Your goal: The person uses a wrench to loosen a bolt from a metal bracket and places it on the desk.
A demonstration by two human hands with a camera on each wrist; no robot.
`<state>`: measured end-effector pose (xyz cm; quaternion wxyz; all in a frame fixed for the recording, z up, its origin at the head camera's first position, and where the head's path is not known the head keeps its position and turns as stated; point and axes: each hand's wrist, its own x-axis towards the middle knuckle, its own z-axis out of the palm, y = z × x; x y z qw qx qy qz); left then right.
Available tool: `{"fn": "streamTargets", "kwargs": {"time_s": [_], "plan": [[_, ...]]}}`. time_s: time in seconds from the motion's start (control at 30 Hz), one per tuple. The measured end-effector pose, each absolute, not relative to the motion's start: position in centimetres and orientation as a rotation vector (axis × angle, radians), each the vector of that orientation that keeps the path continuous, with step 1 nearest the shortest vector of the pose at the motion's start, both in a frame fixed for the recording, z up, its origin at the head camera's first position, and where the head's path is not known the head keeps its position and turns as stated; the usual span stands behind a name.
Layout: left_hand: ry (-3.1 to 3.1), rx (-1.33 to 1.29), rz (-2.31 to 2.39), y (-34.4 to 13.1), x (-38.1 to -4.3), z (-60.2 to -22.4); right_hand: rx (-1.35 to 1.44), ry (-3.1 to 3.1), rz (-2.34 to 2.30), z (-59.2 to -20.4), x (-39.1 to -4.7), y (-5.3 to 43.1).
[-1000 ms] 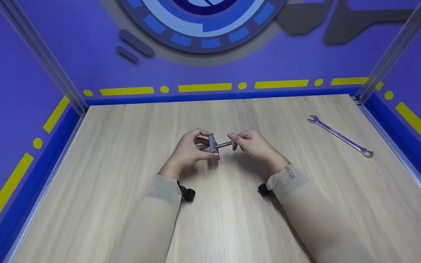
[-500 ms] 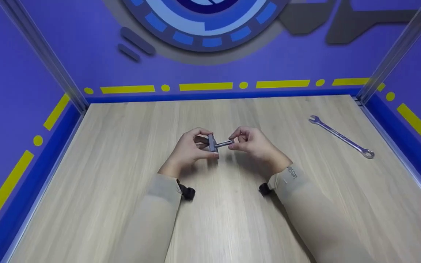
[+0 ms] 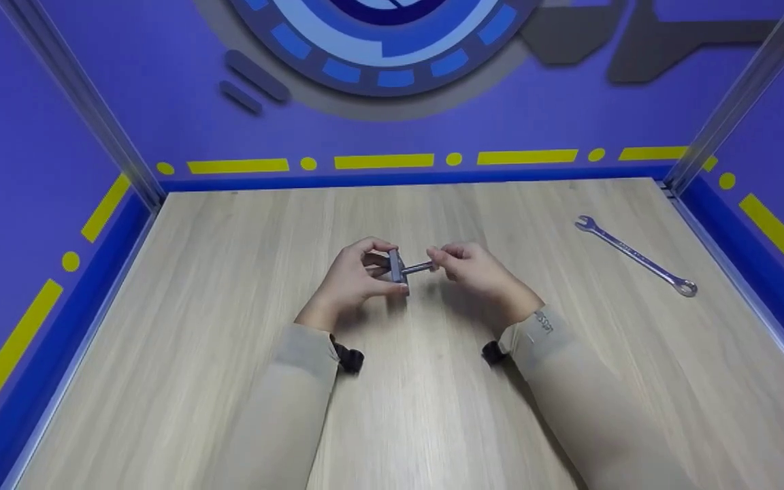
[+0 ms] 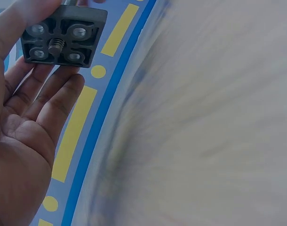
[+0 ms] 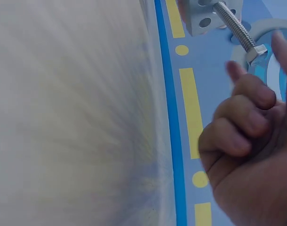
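My left hand point(image 3: 348, 280) grips a dark grey square block point(image 3: 395, 267) by opposite edges, thumb against fingertips, a little over the table. Round holes mark the block's corners point(image 4: 57, 32). A silver threaded bolt point(image 3: 418, 268) runs through the middle, its tip point(image 4: 56, 47) showing on the side facing my left palm. Most of the bolt's length sticks out rightward, ending in a hex head point(image 5: 256, 54). Thumb and index of my right hand point(image 3: 482, 275) stand on either side of that head, slightly apart from it in the right wrist view; the other fingers curl in.
A silver combination wrench point(image 3: 630, 253) lies slantwise at the right of the wooden table point(image 3: 242, 381). Purple panels with yellow marks point(image 3: 384, 161) and metal posts point(image 3: 75, 88) border the table at the back and both sides.
Half a second ago the right index was above the bolt's end with the thumb below; now the thumb is on top. The left hand and block are nearly still.
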<state>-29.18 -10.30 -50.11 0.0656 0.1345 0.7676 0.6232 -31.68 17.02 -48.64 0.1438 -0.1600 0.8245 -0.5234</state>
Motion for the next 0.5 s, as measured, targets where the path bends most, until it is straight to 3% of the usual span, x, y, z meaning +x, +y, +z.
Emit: {"fn": "streamTargets", "kwargs": {"time_s": [0.5], "plan": [[2.303, 0.397, 1.884, -10.42, -29.18, -50.17, -0.479, 2.358, -1.556, -48.5, -31.54, 17.08]]}}
